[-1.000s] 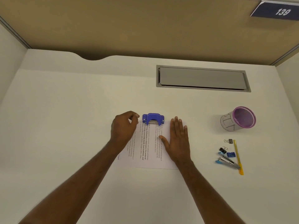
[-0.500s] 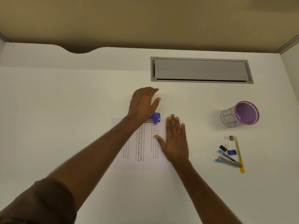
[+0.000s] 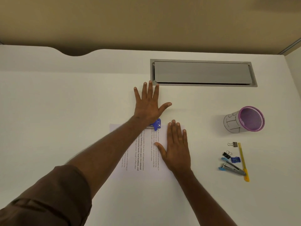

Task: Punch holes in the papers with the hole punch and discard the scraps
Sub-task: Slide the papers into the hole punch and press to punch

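I see a small blue plastic hole punch with a metal base sitting on the far edge of a white printed paper sheet; the sheet lies flat on a smooth, matte white desk. My left hand is spread flat, fingers wide apart, its heel pressing on the punch and hiding most of it, while the fingers reach past onto bare desk. My right hand lies palm down on the right part of the sheet, fingers together and straight, gripping nothing. A rolled brown sleeve covers the left upper arm.

Behind the desk runs a tan partition panel. A grey rectangular metal cable hatch is set into the desktop just beyond the left fingertips. Well to the right lies a tipped mesh cup with a purple rim and a paper wrap. Near it are black binder clips, a blue-ended metal stapler, a small blue sharpener and a yellow pencil-like stick.
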A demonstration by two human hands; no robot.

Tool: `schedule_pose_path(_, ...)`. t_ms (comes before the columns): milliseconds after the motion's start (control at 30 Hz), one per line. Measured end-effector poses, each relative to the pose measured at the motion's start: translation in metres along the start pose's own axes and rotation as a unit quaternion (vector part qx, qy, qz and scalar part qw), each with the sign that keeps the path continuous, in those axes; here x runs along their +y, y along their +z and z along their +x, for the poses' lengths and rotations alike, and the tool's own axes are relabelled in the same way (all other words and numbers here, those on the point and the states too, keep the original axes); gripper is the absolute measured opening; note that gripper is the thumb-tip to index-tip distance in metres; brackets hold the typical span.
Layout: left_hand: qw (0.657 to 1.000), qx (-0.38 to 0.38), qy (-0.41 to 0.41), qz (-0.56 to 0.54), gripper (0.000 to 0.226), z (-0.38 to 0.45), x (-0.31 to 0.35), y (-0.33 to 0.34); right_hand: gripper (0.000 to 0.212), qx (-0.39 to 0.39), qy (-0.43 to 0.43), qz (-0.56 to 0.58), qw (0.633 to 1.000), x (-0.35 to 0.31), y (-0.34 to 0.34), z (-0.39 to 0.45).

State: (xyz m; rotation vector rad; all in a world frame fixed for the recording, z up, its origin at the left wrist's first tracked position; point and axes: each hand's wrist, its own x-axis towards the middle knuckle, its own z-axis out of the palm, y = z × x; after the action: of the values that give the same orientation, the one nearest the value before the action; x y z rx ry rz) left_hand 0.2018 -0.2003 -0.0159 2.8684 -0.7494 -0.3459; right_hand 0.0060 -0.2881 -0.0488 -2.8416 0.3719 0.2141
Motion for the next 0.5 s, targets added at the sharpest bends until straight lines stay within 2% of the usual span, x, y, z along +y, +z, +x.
schedule_pose_path(500, 1.000, 0.005, -0.002, 0.007, 0.101, 0.011, -0.005, 0.021, 0.089, 0.016, -0.005, -0.016, 1.000, 0.001, 0.001, 0.000)
